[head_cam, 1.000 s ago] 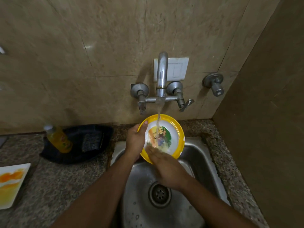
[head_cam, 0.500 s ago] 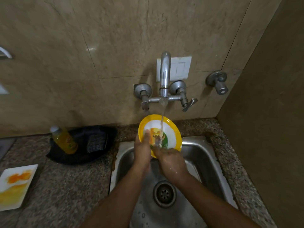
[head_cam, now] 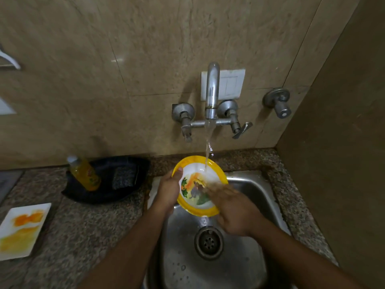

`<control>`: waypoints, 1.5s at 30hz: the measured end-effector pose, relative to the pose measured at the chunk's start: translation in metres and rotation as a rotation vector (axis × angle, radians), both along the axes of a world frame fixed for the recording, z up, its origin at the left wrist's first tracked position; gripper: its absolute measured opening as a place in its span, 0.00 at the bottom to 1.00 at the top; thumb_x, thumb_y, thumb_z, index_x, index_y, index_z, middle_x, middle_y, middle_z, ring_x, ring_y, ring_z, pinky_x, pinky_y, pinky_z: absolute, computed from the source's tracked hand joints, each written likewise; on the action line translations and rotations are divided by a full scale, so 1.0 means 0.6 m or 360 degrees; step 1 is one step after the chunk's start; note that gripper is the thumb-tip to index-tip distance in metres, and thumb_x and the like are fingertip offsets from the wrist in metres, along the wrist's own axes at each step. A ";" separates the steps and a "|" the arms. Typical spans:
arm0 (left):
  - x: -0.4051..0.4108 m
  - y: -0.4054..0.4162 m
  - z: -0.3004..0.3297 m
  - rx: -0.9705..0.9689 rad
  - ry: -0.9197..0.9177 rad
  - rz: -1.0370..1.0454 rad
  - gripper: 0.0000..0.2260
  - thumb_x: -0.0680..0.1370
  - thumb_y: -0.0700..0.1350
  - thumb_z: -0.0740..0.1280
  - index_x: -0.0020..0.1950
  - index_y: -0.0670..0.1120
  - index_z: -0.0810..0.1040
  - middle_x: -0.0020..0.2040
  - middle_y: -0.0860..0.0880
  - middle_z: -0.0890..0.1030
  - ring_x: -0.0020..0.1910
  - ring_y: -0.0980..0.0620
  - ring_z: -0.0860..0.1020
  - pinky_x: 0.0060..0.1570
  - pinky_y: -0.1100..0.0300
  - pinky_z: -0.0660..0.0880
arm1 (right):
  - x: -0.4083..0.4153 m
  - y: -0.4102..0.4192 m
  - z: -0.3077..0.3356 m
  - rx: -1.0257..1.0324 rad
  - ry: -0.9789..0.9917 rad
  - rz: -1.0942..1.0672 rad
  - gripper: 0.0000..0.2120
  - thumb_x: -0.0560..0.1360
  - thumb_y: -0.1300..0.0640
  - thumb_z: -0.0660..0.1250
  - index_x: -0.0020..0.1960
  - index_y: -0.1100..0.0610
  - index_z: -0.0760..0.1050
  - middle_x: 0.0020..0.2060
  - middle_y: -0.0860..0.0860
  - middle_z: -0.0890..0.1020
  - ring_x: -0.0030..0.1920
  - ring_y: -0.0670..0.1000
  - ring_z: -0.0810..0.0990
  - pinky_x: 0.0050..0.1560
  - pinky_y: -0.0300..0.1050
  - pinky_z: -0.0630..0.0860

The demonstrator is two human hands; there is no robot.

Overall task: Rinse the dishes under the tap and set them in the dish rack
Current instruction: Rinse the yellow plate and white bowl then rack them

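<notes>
A round plastic bowl with a yellow rim and a picture inside is held tilted over the shiny steel sink. It sits at about 12 o'clock from the round metal drain. Water pours from the curved silver tap on the wall and lands on the top inside part of the bowl, then drips off its low edge toward the drain.

The left hand holds the bowl at its 9 o'clock edge. The thumb is curled over the yellow rim, and the other fingers are hidden behind the bowl. The right hand comes in from 4 o'clock. Its fingers are spread out flat on the inside of the bowl and look blurry, so I think it is rubbing the bowl clean.

So this bowl is in the middle of its rinse. It is not in a rack yet, and I cannot see any dish rack here.

There is more to do. Far out at 9 o'clock from the sink, on the speckled stone counter, lies a white square plate with orange and yellow smears. It looks dirty and not rinsed yet.

At 10 o'clock from the sink is a dark tray with a yellow bottle of soap leaning in it and a dark scrub pad beside the bottle.
</notes>
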State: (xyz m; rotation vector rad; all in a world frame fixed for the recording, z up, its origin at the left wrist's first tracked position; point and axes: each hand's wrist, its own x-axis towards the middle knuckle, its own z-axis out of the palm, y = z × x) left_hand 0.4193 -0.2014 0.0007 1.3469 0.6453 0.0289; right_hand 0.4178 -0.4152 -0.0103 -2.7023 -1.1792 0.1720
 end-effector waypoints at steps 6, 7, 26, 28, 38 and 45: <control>-0.010 0.013 -0.012 -0.0143 0.0270 -0.0149 0.15 0.82 0.52 0.62 0.58 0.43 0.80 0.50 0.39 0.84 0.49 0.38 0.83 0.52 0.37 0.79 | 0.011 0.009 -0.001 0.0169 0.0298 -0.0028 0.30 0.76 0.44 0.49 0.74 0.54 0.69 0.74 0.52 0.68 0.75 0.50 0.63 0.76 0.44 0.46; -0.014 0.013 -0.011 -0.0232 0.0327 -0.0192 0.15 0.82 0.53 0.61 0.58 0.44 0.79 0.51 0.39 0.84 0.49 0.37 0.83 0.52 0.37 0.79 | 0.013 0.011 0.002 0.0103 0.0193 -0.0037 0.30 0.77 0.44 0.47 0.74 0.55 0.68 0.75 0.53 0.67 0.76 0.51 0.61 0.75 0.46 0.43; -0.021 -0.077 -0.018 -0.0525 0.0206 -0.0545 0.17 0.81 0.56 0.59 0.57 0.47 0.81 0.54 0.49 0.85 0.54 0.52 0.83 0.53 0.56 0.78 | -0.009 0.047 -0.007 0.0148 0.0039 -0.0335 0.36 0.76 0.44 0.44 0.79 0.62 0.50 0.78 0.56 0.47 0.79 0.54 0.47 0.78 0.54 0.50; -0.020 -0.079 -0.012 -0.0509 0.0136 -0.0525 0.15 0.82 0.55 0.58 0.57 0.49 0.81 0.53 0.52 0.85 0.52 0.55 0.83 0.52 0.59 0.78 | -0.009 0.056 -0.003 0.0210 0.0071 -0.0258 0.37 0.76 0.43 0.43 0.79 0.62 0.48 0.78 0.56 0.46 0.79 0.53 0.45 0.78 0.51 0.45; -0.025 -0.056 -0.029 -0.0323 0.0069 -0.0188 0.17 0.82 0.55 0.60 0.59 0.46 0.81 0.58 0.42 0.83 0.57 0.44 0.81 0.64 0.45 0.74 | 0.017 0.052 -0.009 0.0058 -0.0141 -0.0449 0.33 0.78 0.43 0.48 0.79 0.57 0.53 0.79 0.53 0.51 0.79 0.56 0.52 0.76 0.59 0.52; -0.084 -0.032 -0.017 -0.0364 -0.0102 -0.0064 0.13 0.83 0.49 0.58 0.61 0.47 0.79 0.55 0.43 0.84 0.55 0.42 0.82 0.58 0.42 0.77 | 0.037 0.057 0.005 0.0274 0.0171 -0.1052 0.40 0.73 0.56 0.67 0.79 0.41 0.51 0.75 0.57 0.62 0.64 0.59 0.75 0.52 0.51 0.76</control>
